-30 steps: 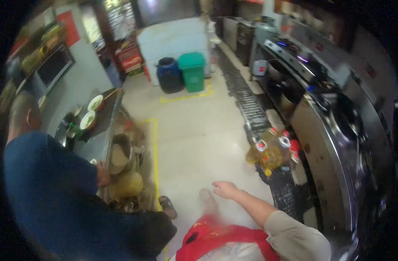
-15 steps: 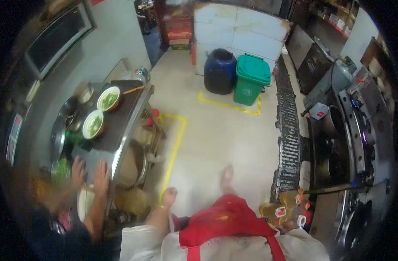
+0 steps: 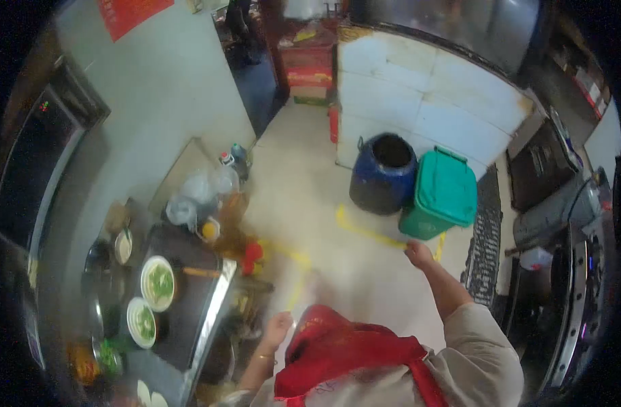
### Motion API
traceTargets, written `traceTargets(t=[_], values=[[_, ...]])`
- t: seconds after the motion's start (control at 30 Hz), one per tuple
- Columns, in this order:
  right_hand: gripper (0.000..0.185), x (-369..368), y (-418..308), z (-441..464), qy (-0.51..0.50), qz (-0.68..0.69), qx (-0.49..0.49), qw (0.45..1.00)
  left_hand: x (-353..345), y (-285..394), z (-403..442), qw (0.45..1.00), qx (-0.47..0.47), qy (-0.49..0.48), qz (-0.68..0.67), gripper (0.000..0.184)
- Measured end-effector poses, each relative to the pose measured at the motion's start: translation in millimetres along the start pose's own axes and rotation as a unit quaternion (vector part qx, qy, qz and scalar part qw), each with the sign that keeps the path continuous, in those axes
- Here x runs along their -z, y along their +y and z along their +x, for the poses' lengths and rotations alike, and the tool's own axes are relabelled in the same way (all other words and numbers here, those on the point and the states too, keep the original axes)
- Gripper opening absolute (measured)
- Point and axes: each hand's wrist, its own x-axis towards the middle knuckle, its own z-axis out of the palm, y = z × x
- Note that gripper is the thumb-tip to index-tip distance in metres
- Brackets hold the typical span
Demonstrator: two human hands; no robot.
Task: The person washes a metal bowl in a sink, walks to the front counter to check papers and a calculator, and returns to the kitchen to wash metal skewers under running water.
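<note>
My left hand [image 3: 278, 329] hangs beside the red apron [image 3: 351, 346], right of the counter's metal edge, with its fingers curled in and nothing seen in them. My right hand [image 3: 419, 254] is held forward over the floor, just below the green bin [image 3: 446, 190] in view, its fingers also curled with no object showing. A band circles my left wrist. Neither hand touches the counter. Two white-rimmed bowls with green food, the upper one [image 3: 158, 283] and the lower one [image 3: 143, 324], sit on the dark counter top [image 3: 185, 319].
A blue barrel [image 3: 383, 175] stands against the tiled half wall [image 3: 419, 81], left of the green bin. Yellow tape [image 3: 371, 235] marks the floor. A black drain grate [image 3: 485, 237] runs along the right, beside the stove [image 3: 575, 298]. Bottles and plastic containers [image 3: 198, 193] stand beyond the counter.
The view has moved forward, so the bowls, barrel and bin look nearer. My right hand has swung forward. The other person and the oil bottles have left the view.
</note>
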Motion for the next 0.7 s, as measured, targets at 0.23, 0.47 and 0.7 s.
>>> traceTargets(t=[0.23,0.47,0.7], values=[[0.050,61.1,-108.5,206.8,-0.081,-0.175,0.028,0.981,53.3,58.9,255.8,0.984,-0.074,0.102,-0.126,0.009],[0.041,11.6,-34.6,371.7,-0.221,-0.173,-0.122,0.952,128.0,198.9,550.6,0.983,-0.123,0.037,0.130,0.018],[0.028,-74.9,-36.1,693.5,-0.229,-0.151,0.276,0.921,232.8,270.4,789.6,0.934,-0.042,0.044,0.352,0.031]])
